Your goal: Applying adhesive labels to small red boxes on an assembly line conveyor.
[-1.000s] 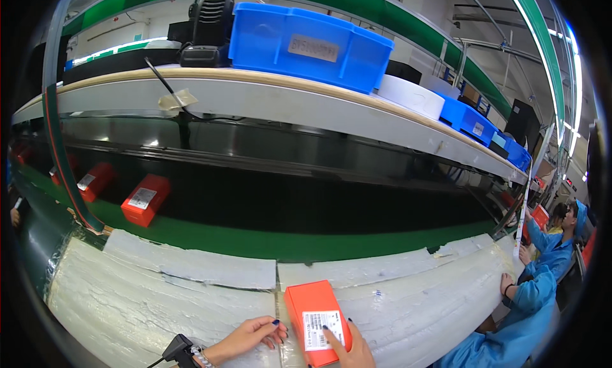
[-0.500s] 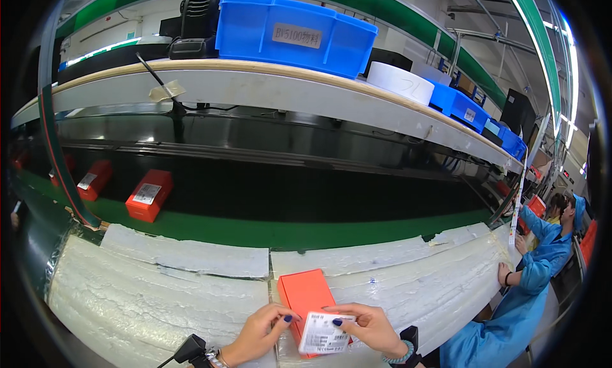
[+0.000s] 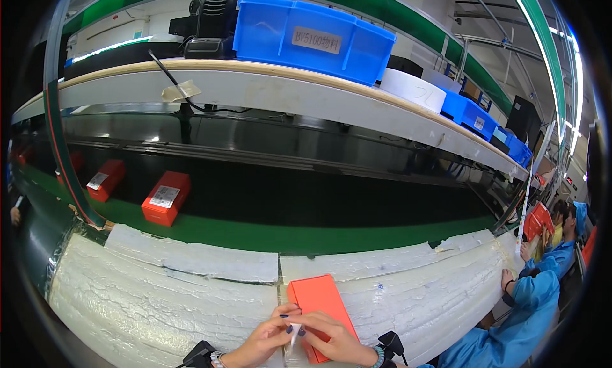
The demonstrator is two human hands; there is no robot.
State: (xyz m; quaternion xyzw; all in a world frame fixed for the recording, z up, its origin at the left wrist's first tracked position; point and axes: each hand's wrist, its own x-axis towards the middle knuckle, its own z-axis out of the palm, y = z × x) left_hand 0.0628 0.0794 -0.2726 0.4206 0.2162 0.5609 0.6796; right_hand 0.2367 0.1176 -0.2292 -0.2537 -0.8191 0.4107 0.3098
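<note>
An orange-red box [image 3: 322,296] lies on the plastic-covered bench, right under my hands. Above its near left part, my left hand [image 3: 262,337] and my right hand [image 3: 336,340] meet with fingertips together. Between them is a small white printed label [image 3: 295,333], turned almost edge-on, so only a narrow strip of it shows. Both hands are closed in a pinch on the label. Fingers cover part of it and the box's left edge.
Beyond the bench runs a dark green conveyor belt [image 3: 306,233] carrying several orange-red boxes, the closest being a labelled box [image 3: 166,200]. Over it, a shelf [image 3: 274,81] holds a blue bin [image 3: 312,40] and a white roll [image 3: 413,89]. A person in blue [image 3: 494,330] works at right.
My left hand has joined the right at the label. The label has turned from facing me to nearly edge-on. The view has shifted slightly, and the co-worker at right has moved.
</note>
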